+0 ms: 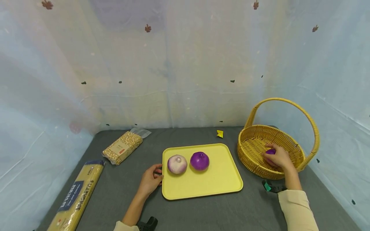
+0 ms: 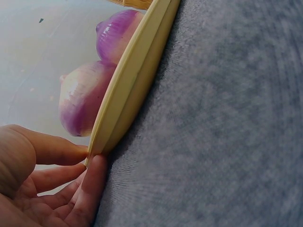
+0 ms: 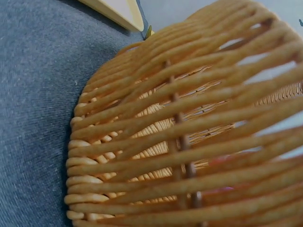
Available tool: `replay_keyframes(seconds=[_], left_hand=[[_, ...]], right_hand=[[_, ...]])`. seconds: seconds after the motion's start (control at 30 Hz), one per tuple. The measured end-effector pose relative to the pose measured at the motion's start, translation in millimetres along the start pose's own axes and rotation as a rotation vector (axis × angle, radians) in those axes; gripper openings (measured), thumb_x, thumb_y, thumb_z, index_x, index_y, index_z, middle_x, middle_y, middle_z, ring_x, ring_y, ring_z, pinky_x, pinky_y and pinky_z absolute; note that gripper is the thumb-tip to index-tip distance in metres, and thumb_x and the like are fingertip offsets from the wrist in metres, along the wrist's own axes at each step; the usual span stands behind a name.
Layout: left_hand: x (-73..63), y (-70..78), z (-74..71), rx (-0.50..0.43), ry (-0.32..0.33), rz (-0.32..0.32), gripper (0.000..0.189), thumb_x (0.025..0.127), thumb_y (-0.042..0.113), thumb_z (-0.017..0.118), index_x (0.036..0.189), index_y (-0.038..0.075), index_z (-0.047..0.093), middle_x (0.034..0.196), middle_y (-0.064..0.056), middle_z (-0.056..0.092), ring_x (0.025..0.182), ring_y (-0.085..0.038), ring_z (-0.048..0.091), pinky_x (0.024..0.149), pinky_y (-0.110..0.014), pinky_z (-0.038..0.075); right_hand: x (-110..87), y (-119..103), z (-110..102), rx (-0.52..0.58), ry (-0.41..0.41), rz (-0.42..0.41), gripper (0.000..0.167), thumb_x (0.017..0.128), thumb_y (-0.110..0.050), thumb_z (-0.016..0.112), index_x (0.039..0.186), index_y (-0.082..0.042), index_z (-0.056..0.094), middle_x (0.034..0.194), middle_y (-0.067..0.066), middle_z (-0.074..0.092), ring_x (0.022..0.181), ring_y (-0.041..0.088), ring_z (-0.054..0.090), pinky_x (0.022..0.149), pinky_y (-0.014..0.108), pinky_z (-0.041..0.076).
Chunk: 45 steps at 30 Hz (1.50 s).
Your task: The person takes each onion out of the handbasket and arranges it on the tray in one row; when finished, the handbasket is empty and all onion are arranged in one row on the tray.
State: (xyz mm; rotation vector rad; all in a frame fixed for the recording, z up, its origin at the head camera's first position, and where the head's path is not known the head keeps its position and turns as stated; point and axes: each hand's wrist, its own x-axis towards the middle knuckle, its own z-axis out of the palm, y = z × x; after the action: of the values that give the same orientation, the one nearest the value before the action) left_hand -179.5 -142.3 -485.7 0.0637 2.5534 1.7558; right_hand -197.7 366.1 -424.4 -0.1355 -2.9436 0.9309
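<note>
My left hand (image 1: 150, 179) pinches the left rim of a yellow tray (image 1: 216, 186); the left wrist view shows thumb and fingertips on either side of that edge. Two onions lie in the tray's left half, a pale white-purple onion (image 1: 177, 164) and a deep purple onion (image 1: 199, 161) beside it. Inside the wicker basket (image 1: 244, 157) at the right, my right hand (image 1: 279, 157) holds another purple onion (image 1: 270, 151), partly hidden by the fingers. From the right wrist, the basket's woven wall (image 3: 189, 118) covers most of the hand and onion.
The basket's tall arched handle (image 1: 292, 102) rises over the right forearm. To the left lie a bag of beige kernels (image 1: 124, 147) and a long spaghetti pack (image 1: 76, 195). A small yellow scrap (image 1: 220, 133) lies behind the tray, near the pale curtain (image 1: 185, 80).
</note>
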Motion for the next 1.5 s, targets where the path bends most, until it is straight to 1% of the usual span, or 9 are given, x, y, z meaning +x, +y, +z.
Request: replay_keyframes(seconds=[0.2,0.33,0.5,0.7,0.8,1.03,1.23,1.4,1.5], left_hand=[[0.6,-1.6,0.3,0.019,0.006,0.001,0.044,0.081,-0.007,0.061,0.124,-0.004,0.053,0.096,-0.016,0.056,0.068,-0.016,0.056,0.053,-0.028,0.053],[1.7,-2.9,0.5,0.022,0.014,-0.008,0.044,0.081,-0.007,0.061,0.124,-0.003,0.054,0.096,-0.015,0.056,0.068,-0.015,0.057,0.052,-0.027,0.053],[2.1,-3.1,0.4,0.022,0.016,-0.007,0.044,0.081,-0.006,0.062,0.124,-0.003,0.054,0.095,-0.016,0.056,0.068,-0.016,0.057,0.052,-0.027,0.053],[2.4,-2.2,-0.7,0.009,0.009,0.002,0.043,0.081,-0.007,0.062,0.123,-0.003,0.054,0.096,-0.016,0.057,0.069,-0.016,0.058,0.053,-0.027,0.054],[2.2,-1.3,-1.0,0.000,0.001,0.008,0.043,0.081,-0.007,0.062,0.123,-0.004,0.054,0.097,-0.017,0.057,0.071,-0.017,0.058,0.054,-0.028,0.054],[1.6,-0.2,-1.4,-0.016,-0.001,-0.004,0.043,0.081,-0.008,0.061,0.123,-0.004,0.054,0.096,-0.017,0.056,0.070,-0.017,0.058,0.054,-0.028,0.054],[1.7,-1.1,-1.0,-0.009,-0.002,-0.004,0.043,0.081,-0.008,0.062,0.123,-0.004,0.054,0.096,-0.017,0.057,0.071,-0.017,0.058,0.054,-0.028,0.054],[1.4,-2.1,-0.6,-0.004,-0.004,-0.005,0.043,0.082,-0.007,0.061,0.124,-0.004,0.053,0.097,-0.017,0.057,0.072,-0.018,0.058,0.054,-0.028,0.054],[1.2,-2.0,-0.5,-0.003,-0.005,-0.004,0.043,0.082,-0.007,0.061,0.124,-0.004,0.053,0.098,-0.017,0.056,0.072,-0.018,0.058,0.055,-0.028,0.054]], right_hand=[[1.1,3.1,1.8,0.011,0.003,-0.020,0.053,0.081,-0.017,0.071,0.122,0.010,0.050,0.112,0.035,0.050,0.095,0.043,0.052,0.072,0.045,0.049],[2.0,4.8,2.6,-0.012,0.014,-0.037,0.052,0.078,-0.014,0.072,0.119,0.011,0.052,0.108,0.035,0.051,0.091,0.042,0.053,0.068,0.041,0.050],[2.6,5.3,2.8,-0.049,0.013,-0.037,0.051,0.078,-0.015,0.071,0.119,0.010,0.054,0.108,0.035,0.049,0.092,0.043,0.052,0.068,0.045,0.049],[3.3,3.9,1.1,-0.061,0.007,-0.020,0.049,0.080,-0.016,0.069,0.120,0.008,0.054,0.110,0.035,0.049,0.093,0.044,0.051,0.070,0.047,0.048],[3.4,2.0,-0.2,-0.051,0.004,-0.002,0.048,0.081,-0.016,0.068,0.120,0.007,0.055,0.111,0.035,0.050,0.094,0.043,0.052,0.072,0.048,0.048],[1.4,-2.2,-1.0,0.028,0.001,0.019,0.052,0.082,-0.019,0.069,0.123,0.008,0.052,0.117,0.036,0.047,0.101,0.048,0.048,0.079,0.055,0.046],[2.2,-4.5,-1.0,0.069,0.040,-0.010,0.053,0.083,-0.020,0.070,0.125,0.006,0.051,0.121,0.035,0.046,0.106,0.049,0.047,0.083,0.058,0.044],[0.4,-8.5,-1.2,0.093,0.080,-0.052,0.051,0.084,-0.019,0.069,0.125,0.005,0.052,0.122,0.033,0.047,0.106,0.048,0.048,0.082,0.056,0.045],[-0.8,-13.3,-1.5,0.104,0.100,-0.072,0.051,0.084,-0.022,0.069,0.125,0.003,0.053,0.122,0.031,0.047,0.106,0.046,0.048,0.080,0.055,0.046]])
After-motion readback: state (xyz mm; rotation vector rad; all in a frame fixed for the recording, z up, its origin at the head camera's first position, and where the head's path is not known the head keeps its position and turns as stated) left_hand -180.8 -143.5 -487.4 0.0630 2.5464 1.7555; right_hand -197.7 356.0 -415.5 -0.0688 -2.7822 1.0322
